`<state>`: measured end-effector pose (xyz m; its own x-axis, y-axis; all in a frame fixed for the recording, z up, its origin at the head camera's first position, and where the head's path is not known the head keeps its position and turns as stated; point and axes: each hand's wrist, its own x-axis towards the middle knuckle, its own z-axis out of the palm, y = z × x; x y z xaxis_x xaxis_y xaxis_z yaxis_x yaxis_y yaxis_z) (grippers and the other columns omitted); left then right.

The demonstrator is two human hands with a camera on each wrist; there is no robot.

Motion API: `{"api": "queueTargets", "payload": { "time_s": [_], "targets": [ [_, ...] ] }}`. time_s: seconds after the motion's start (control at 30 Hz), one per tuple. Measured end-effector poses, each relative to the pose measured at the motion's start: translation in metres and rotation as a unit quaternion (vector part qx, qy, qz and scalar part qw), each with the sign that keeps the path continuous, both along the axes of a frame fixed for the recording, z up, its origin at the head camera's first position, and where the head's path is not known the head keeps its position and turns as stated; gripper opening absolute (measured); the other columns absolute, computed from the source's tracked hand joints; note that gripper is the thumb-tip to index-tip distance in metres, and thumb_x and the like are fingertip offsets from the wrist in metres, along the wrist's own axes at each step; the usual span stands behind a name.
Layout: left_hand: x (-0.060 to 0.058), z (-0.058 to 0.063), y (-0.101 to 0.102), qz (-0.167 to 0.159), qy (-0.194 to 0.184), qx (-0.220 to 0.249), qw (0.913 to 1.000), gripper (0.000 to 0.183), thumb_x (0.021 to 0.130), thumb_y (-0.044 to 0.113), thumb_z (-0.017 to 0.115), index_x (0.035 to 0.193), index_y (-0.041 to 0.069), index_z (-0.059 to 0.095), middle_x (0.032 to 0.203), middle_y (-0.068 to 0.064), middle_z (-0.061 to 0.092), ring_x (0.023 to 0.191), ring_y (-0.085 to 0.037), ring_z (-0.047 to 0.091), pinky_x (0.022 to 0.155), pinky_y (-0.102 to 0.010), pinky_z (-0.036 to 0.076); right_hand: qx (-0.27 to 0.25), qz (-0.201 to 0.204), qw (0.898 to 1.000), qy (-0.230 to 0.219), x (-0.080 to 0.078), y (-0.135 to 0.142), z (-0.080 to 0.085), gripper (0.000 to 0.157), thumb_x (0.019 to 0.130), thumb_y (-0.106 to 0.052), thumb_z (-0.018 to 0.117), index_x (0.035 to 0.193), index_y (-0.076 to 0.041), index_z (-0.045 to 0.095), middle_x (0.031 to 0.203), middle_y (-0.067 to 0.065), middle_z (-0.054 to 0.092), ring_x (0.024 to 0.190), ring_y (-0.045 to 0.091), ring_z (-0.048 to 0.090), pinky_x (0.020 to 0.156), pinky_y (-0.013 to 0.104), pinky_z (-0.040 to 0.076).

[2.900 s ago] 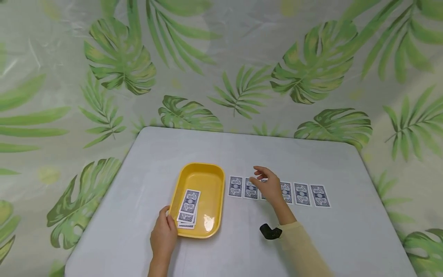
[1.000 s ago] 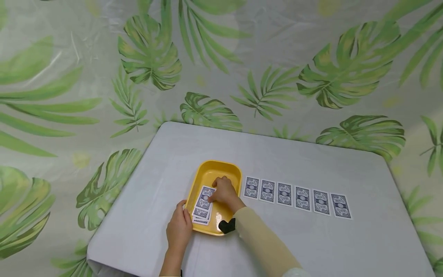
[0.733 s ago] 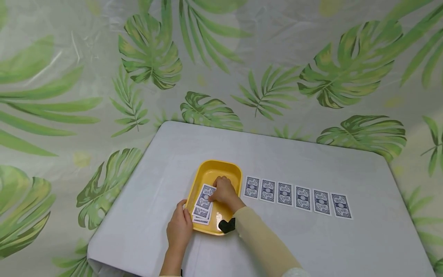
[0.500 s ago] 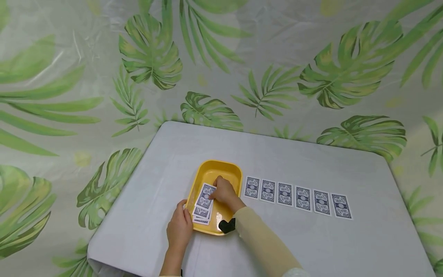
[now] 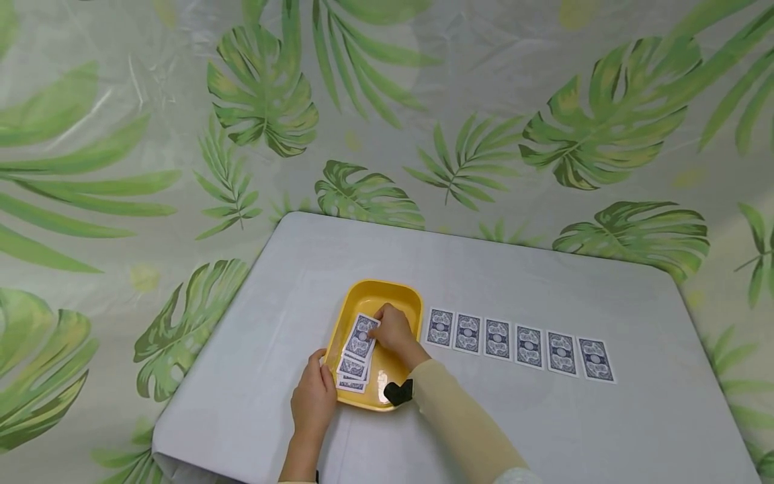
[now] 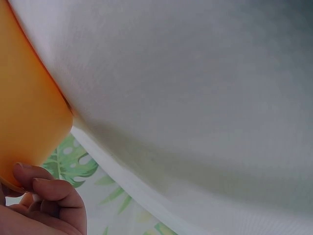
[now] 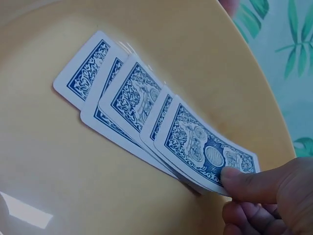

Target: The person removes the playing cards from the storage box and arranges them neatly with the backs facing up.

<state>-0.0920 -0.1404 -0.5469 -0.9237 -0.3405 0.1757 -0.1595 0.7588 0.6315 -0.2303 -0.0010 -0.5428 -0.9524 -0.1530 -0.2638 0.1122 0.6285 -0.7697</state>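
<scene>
In the yellow tray (image 5: 345, 302) lies a fanned pile of playing cards (image 7: 132, 95), blue patterned backs up. My right hand (image 5: 396, 331) reaches over the tray and pinches the top playing card (image 7: 203, 144); in the right wrist view the thumb lies on its face-down back and the fingers curl beneath its edge. That card overlaps the others below it. My left hand (image 5: 313, 396) grips the tray's near left rim, and the left wrist view shows its fingers (image 6: 54, 193) curled at the tray wall (image 6: 34, 107).
To the right of the tray, several face-down playing cards (image 5: 498, 339) lie in a spaced row on the white-covered table (image 5: 484, 282). A leaf-patterned sheet (image 5: 471, 134) hangs behind and around the table. A black wrist-worn piece (image 5: 398, 394) sits by the right sleeve.
My right hand came from above the row of cards into the tray and took hold of the top card. That card has slid a little away from me; the left hand keeps its grip.
</scene>
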Motion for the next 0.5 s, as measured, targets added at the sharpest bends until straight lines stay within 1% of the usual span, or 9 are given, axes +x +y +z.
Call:
{"api": "queueTargets", "payload": {
  "time_s": [0.13,0.27,0.33,0.5],
  "targets": [
    [0.000,0.000,0.001,0.003,-0.006,0.000,1.0000,0.030,0.098,0.008,0.052,0.126,0.000,0.055,0.104,-0.021,0.067,0.063,-0.023,0.052,0.054,-0.038,0.043,-0.003,-0.016,1.000,0.003,-0.001,0.003,0.003,0.029,0.084,-0.007,0.075,0.100,-0.004,0.051,0.086,0.009,0.057,0.073,0.021,0.060,0.065,0.029,0.053],
    [-0.001,0.000,0.001,0.004,-0.005,-0.002,1.0000,0.029,0.097,0.008,0.052,0.126,0.000,0.055,0.103,-0.021,0.067,0.062,-0.024,0.053,0.054,-0.039,0.043,0.007,-0.017,1.000,0.017,-0.001,0.005,0.006,0.029,0.084,-0.009,0.076,0.099,-0.006,0.051,0.085,0.009,0.056,0.074,0.021,0.057,0.064,0.028,0.051],
    [0.000,0.000,0.002,0.004,-0.007,-0.001,1.0000,0.030,0.097,0.008,0.052,0.126,0.000,0.055,0.103,-0.021,0.067,0.063,-0.024,0.052,0.054,-0.038,0.043,0.007,-0.018,1.000,0.016,0.000,0.006,0.009,0.029,0.084,-0.009,0.076,0.098,-0.006,0.050,0.085,0.008,0.055,0.074,0.021,0.057,0.063,0.028,0.050],
    [0.000,0.001,0.002,0.006,-0.020,0.003,0.9998,0.031,0.099,0.010,0.050,0.128,0.000,0.054,0.103,-0.021,0.067,0.064,-0.022,0.052,0.055,-0.036,0.042,-0.017,-0.015,1.000,0.018,0.002,0.009,0.015,0.030,0.084,-0.009,0.076,0.100,-0.006,0.050,0.084,0.008,0.053,0.074,0.021,0.055,0.062,0.027,0.047]
  ]
}}
